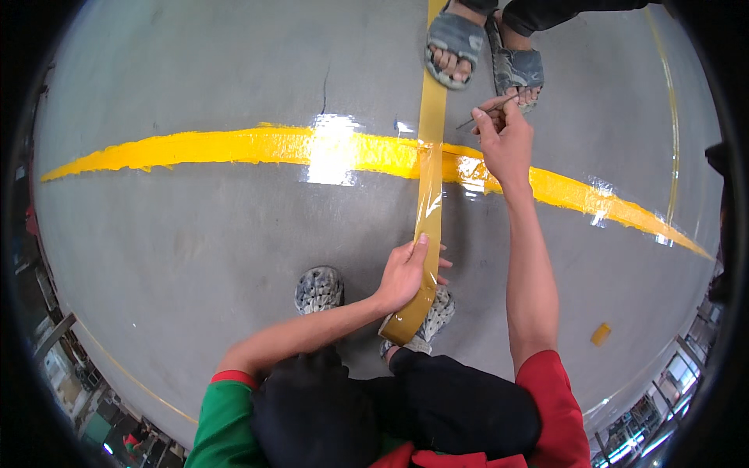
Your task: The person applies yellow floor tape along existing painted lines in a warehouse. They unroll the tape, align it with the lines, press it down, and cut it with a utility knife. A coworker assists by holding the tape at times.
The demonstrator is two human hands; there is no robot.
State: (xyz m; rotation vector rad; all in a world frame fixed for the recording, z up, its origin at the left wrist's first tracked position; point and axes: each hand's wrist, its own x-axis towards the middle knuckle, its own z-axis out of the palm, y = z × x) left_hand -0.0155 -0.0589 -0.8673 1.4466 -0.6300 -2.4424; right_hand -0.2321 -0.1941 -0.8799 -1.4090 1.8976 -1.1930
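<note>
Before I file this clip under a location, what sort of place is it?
Probably a workshop or factory floor: smooth grey concrete floor, a glossy painted yellow floor line, and a strip of brownish-yellow masking tape laid across it, with machinery blurred at the edges.

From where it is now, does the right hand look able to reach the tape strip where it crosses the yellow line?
Probably yes. The right hand hovers just right of the tape strip near the yellow line, with only bare floor between them. It already holds a thin tool.

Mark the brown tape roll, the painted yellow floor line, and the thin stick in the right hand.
Brown tape roll [407, 321], head view: its outer curved face.
Painted yellow floor line [234, 147], head view: mid-stripe, left of the tape.
Thin stick [482, 114], head view: its exposed shaft.
</note>
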